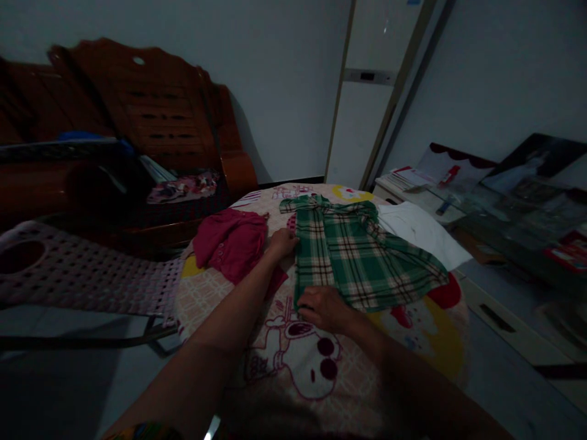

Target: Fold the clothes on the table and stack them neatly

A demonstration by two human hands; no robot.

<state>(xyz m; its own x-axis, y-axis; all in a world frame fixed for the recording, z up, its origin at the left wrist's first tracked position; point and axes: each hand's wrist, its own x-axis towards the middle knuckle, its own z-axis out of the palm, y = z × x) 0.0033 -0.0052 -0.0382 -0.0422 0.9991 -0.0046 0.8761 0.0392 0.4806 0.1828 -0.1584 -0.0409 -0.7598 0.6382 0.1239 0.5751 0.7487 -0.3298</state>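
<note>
One green plaid shirt [351,250], pinched at two points along its left edge

Beyond the shirt, to its left, a carved wooden settee [156,107] is filling the back of the dim room. Straight beyond the shirt, a tall white unit [367,122] is standing by the wall. Under the shirt, a bench [206,308] is carrying a printed cloth. Well to the shirt's left, a woven chair [114,263] is standing beside the bench.

The shirt itself is lying spread out, its longer spread running side to side and slanting toward the near right. Just left of it, a dark pink garment [233,244] is lying bunched; at its far right, a white garment [428,238] is lying partly beneath it.

Both hands are touching the shirt's left edge, so its bulk is extending rightward from them. The left hand [284,242] is looking narrow, fingertips together on the edge's farther part. The right hand [324,308] is curling its fingers on the near left corner, closer to the wearer.

Smallest of all, a blue label [413,2] is showing high on the unit; no brand or writing is coming through legibly.
</note>
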